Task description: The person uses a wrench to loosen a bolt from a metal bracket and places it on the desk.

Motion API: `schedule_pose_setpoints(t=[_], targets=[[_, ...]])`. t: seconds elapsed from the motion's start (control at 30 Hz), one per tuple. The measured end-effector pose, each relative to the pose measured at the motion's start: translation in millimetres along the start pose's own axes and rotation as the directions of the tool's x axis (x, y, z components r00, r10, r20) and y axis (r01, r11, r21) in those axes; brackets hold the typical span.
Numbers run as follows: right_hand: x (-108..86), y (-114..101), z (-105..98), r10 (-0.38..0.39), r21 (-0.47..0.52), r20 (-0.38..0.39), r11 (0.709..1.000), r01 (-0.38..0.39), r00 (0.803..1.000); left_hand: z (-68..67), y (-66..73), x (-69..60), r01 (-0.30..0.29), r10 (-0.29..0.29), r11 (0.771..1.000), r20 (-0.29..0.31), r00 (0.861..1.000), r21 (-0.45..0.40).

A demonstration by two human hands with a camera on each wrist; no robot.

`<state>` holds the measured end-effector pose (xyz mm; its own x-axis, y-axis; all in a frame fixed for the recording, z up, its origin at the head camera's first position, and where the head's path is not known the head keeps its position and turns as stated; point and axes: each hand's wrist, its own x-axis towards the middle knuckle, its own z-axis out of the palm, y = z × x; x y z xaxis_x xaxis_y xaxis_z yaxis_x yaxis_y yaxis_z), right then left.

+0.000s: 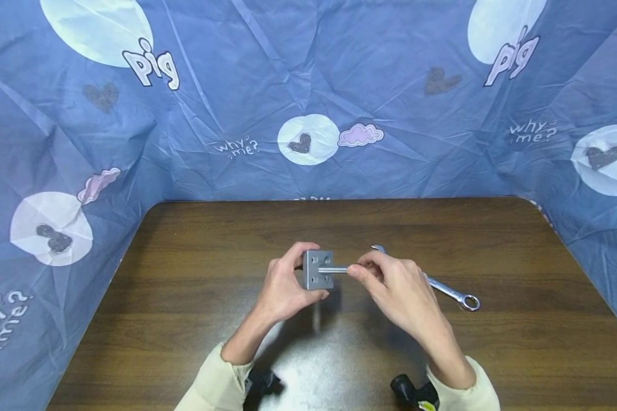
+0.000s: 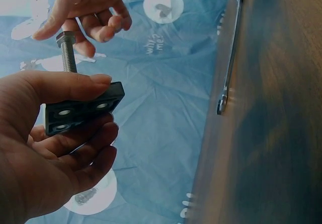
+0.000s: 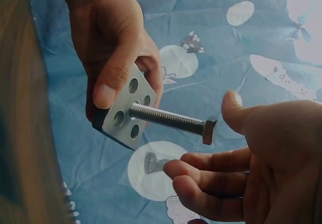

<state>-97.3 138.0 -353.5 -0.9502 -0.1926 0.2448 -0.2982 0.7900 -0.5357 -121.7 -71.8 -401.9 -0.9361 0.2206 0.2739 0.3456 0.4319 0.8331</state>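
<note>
My left hand [image 1: 283, 288] grips a grey metal block [image 1: 320, 285] by its edges, thumb on one side and fingers on the other. Several round holes pierce the block's face, seen closest in the right wrist view. From the middle of that face a long threaded hex bolt [image 3: 166, 118] sticks out toward my right hand [image 1: 398, 288]. Thumb and fingers of the right hand spread around the bolt's hex head [image 3: 209, 132], with a gap visible in the right wrist view. The head view hides the bolt head behind those fingers.
A combination wrench [image 1: 444, 287] lies on the brown wooden table [image 1: 211, 228], just beyond and right of my right hand, partly covered by it. Blue printed cloth [image 1: 262, 74] hangs behind the table and along both sides.
</note>
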Motion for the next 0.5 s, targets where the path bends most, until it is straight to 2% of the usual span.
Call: schedule_pose_setpoints(t=[0.1,0.23,0.5], targets=[[0.2,-1.3,1.4,0.034,-0.003,0.007,0.999,-0.034,0.999,0.1,-0.2,0.0,0.0,0.0,1.0,0.002,1.0,0.002],[-0.3,-2.5,3.4,0.043,0.003,-0.004,0.999,-0.043,0.999,0.5,-0.4,-0.1,0.001,-0.001,1.0,0.005,1.0,-0.004],[-1.0,-2.3,1.7,-0.009,0.026,-0.006,1.0,0.009,1.0,1.0,-0.3,-0.2,-0.006,0.006,1.0,0.013,1.0,-0.011]])
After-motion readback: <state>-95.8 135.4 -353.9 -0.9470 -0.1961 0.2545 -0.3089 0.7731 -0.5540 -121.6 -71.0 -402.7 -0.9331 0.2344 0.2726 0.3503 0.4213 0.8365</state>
